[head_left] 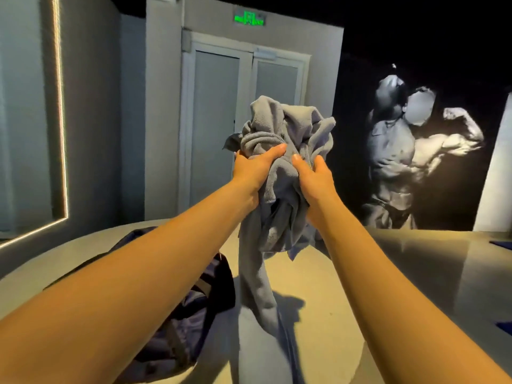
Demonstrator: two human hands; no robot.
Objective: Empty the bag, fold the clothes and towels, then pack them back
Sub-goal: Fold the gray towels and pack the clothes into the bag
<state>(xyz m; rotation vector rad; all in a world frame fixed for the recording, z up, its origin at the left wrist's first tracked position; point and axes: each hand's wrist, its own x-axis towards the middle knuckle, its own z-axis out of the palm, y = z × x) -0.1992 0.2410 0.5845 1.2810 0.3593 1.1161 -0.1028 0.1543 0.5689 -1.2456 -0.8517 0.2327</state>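
Note:
A crumpled grey towel [282, 128] is bunched up in the air in front of me, above the table. My left hand [255, 169] grips it from the left and my right hand [314, 177] grips it from the right, thumbs on top. A long grey end of the cloth [256, 286] hangs down to the tabletop. The dark navy bag [194, 314] lies on the table under my left forearm, partly hidden by it.
The pale table [318, 314] stretches ahead and to the right, with blue cloth bits [502, 243] at its right edge. Beyond stand grey double doors [246, 112], a lit mirror frame [59, 120] at left and a wall mural [410, 151] at right.

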